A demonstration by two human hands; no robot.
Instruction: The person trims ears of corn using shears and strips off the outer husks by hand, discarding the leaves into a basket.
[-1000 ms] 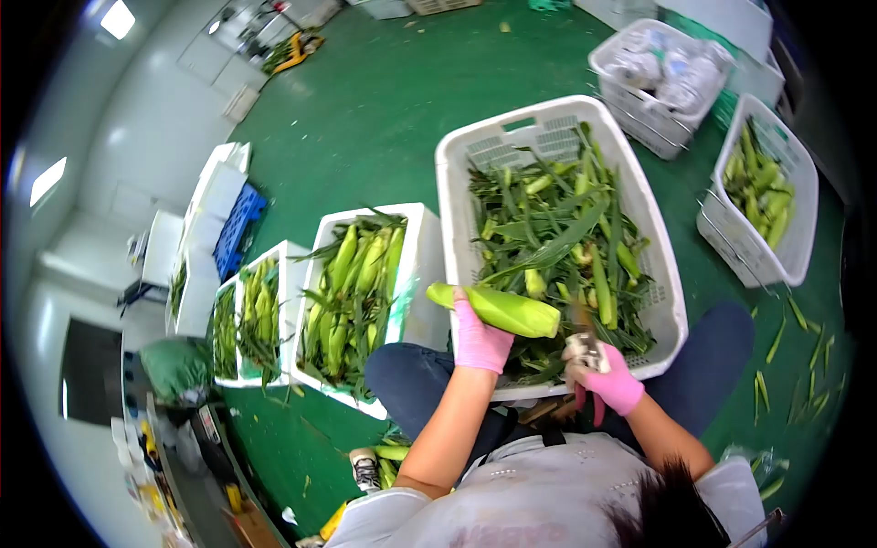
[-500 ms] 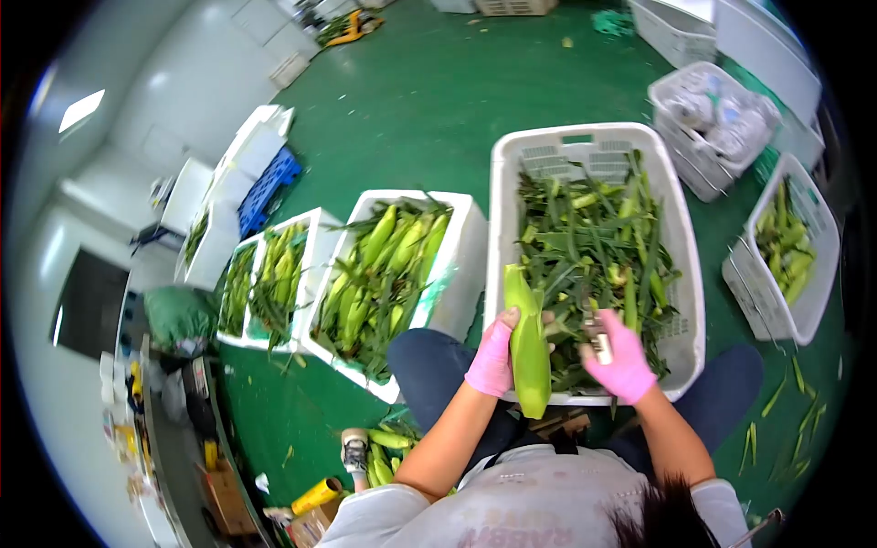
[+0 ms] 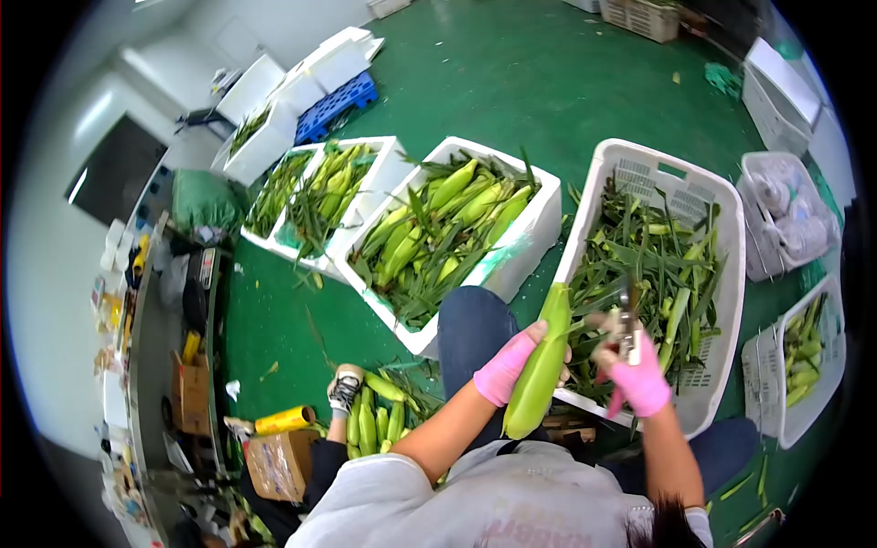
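Note:
My left hand (image 3: 513, 365), in a pink glove with bare fingertips, is wrapped round a green corn cob (image 3: 541, 379) in its husk, its narrow end pointing up. Just to the right, my right hand (image 3: 637, 370), also in pink, grips pruning shears (image 3: 628, 331) with the blades upward; motion blurs it a little. Both hands are over the near part of a large white crate (image 3: 724, 365) filled with cut leaves and husk pieces (image 3: 653, 274). Left of it, a white foam box (image 3: 523, 268) holds husked-in corn cobs (image 3: 475, 203) and leaves.
More foam boxes (image 3: 388, 173) of corn stand at the left, near a blue pallet (image 3: 336, 107). Corn cobs (image 3: 368, 422) lie on the floor by a shoe and a carton (image 3: 280, 464). At the right are a crate of corn (image 3: 827, 365) and a crate with wrapped items (image 3: 795, 219).
The view has swung left. The cob in my left hand has turned from lying sideways to nearly upright. My right hand still holds the shears, now blades up beside the cob.

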